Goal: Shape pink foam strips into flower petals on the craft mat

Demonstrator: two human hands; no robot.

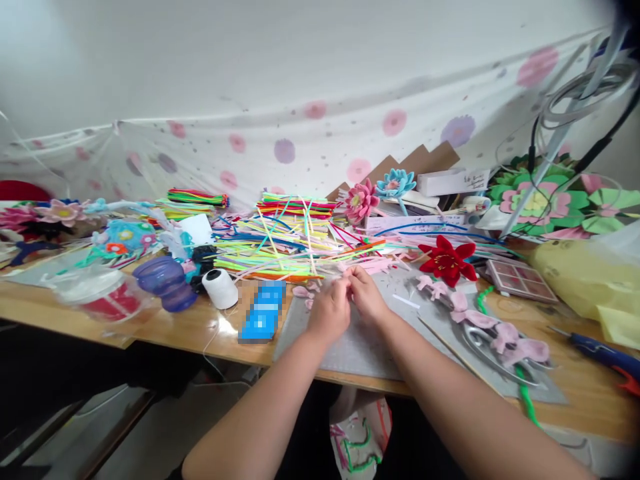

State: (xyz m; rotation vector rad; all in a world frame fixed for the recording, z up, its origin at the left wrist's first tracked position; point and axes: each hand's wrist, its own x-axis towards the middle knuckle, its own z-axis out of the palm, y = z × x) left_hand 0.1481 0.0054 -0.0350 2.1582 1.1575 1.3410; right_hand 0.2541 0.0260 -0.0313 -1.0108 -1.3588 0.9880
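Observation:
My left hand [330, 310] and my right hand [367, 297] meet above the grey cutting mat [370, 357], fingertips pinched together. Whatever is between them is too small and too covered to make out. Just left of my left hand, small pink fuzzy petal pieces [303, 292] lie on the mat. To the right of my right hand a white strip [406, 301] and a thin wooden stick [447, 347] rest there. Beyond these, a row of pink fuzzy bows [477, 319] lies across scissors-like metal handles [483, 347].
Bundles of coloured pipe cleaners [270, 240] fill the back. A red flower [449, 260], a palette [520, 280] and a blue glue gun [600, 353] lie right. Leftward are a thread spool [220, 289], a purple jar [165, 283], a lidded cup [103, 293] and a blurred-out blue item [263, 311].

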